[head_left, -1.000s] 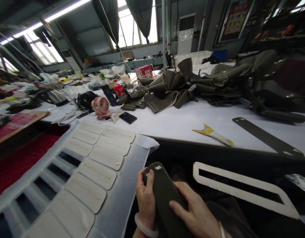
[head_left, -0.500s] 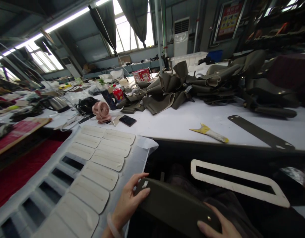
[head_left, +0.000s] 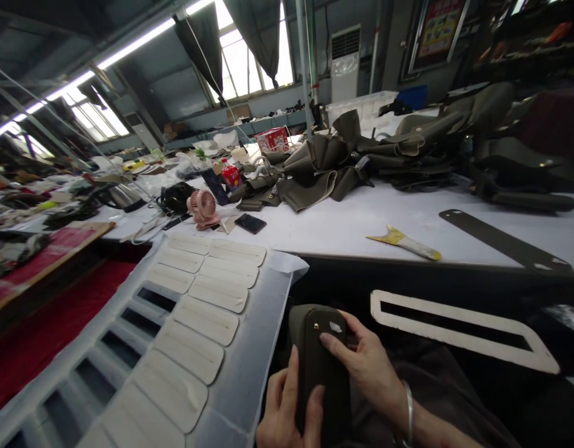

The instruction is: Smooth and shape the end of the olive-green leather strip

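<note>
Olive leather strap sits pinched by both hands, left and right, seemingly folded.

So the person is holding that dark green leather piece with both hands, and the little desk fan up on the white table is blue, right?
Not quite. The head view shows the fan is pink, not blue. The rest holds: it stands on the white table, and both the left hand and the right hand hold the dark green leather piece.
</note>
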Action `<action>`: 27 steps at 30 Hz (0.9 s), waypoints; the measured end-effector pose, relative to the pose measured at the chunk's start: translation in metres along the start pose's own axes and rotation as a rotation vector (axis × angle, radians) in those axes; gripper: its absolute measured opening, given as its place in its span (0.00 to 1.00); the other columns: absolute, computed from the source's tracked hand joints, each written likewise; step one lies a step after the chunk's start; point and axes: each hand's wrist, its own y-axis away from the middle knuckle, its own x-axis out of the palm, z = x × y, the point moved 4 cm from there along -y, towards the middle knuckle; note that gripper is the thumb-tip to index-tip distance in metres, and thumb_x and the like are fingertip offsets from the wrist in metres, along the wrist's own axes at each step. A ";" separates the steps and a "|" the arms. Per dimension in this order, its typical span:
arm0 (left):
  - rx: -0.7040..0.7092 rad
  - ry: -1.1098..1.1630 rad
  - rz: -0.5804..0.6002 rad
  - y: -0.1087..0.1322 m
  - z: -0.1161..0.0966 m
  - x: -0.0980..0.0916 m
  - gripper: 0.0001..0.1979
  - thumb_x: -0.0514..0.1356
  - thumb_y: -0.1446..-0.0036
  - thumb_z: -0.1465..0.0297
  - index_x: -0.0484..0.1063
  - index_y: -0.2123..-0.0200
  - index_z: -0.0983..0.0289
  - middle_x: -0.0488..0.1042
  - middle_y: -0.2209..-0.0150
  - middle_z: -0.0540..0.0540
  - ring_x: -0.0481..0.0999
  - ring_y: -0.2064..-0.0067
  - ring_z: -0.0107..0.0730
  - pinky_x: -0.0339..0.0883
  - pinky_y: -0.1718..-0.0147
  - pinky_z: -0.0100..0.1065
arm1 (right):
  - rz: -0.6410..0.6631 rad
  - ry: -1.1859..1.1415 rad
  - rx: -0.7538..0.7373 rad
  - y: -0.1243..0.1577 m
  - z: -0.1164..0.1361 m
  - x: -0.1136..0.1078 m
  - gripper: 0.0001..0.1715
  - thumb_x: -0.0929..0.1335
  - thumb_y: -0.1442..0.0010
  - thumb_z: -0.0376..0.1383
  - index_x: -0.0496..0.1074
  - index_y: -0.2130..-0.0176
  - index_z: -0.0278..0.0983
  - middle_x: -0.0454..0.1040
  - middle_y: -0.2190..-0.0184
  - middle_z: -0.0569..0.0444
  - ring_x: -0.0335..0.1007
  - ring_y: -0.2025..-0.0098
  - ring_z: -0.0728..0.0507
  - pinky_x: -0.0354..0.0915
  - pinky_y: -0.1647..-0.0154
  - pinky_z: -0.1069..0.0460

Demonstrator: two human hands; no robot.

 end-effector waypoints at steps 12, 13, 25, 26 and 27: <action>0.029 0.064 -0.046 -0.037 0.000 0.018 0.11 0.59 0.40 0.61 0.79 0.60 0.57 0.74 0.71 0.54 0.74 0.69 0.35 0.65 0.67 0.31 | -0.020 -0.025 0.000 -0.001 -0.021 0.015 0.17 0.70 0.42 0.44 0.71 0.57 0.36 0.78 0.60 0.48 0.75 0.59 0.39 0.70 0.56 0.47; 0.017 0.086 -0.061 -0.039 -0.003 0.017 0.11 0.59 0.40 0.61 0.79 0.62 0.58 0.73 0.72 0.54 0.73 0.69 0.35 0.64 0.67 0.31 | -0.022 0.000 -0.023 -0.002 -0.012 0.016 0.15 0.69 0.41 0.44 0.71 0.58 0.37 0.78 0.61 0.49 0.75 0.59 0.40 0.70 0.57 0.48; -0.206 0.396 0.053 -0.073 -0.021 0.040 0.18 0.62 0.45 0.57 0.77 0.54 0.59 0.74 0.66 0.54 0.73 0.65 0.35 0.68 0.66 0.31 | 0.068 0.081 -0.100 -0.007 0.022 -0.011 0.16 0.67 0.37 0.46 0.71 0.58 0.36 0.76 0.66 0.52 0.72 0.65 0.44 0.68 0.66 0.53; -0.184 0.398 0.070 -0.078 -0.025 0.040 0.16 0.62 0.45 0.57 0.78 0.56 0.59 0.74 0.67 0.54 0.73 0.64 0.36 0.68 0.65 0.31 | 0.066 0.106 -0.115 -0.008 0.026 -0.013 0.16 0.66 0.37 0.47 0.71 0.59 0.36 0.75 0.68 0.52 0.71 0.67 0.45 0.66 0.69 0.54; -0.170 0.409 0.083 -0.082 -0.029 0.040 0.15 0.62 0.44 0.57 0.79 0.58 0.59 0.74 0.67 0.54 0.73 0.64 0.36 0.68 0.66 0.30 | 0.055 0.138 -0.132 -0.010 0.030 -0.016 0.18 0.65 0.36 0.48 0.71 0.62 0.36 0.74 0.71 0.53 0.69 0.69 0.46 0.64 0.71 0.54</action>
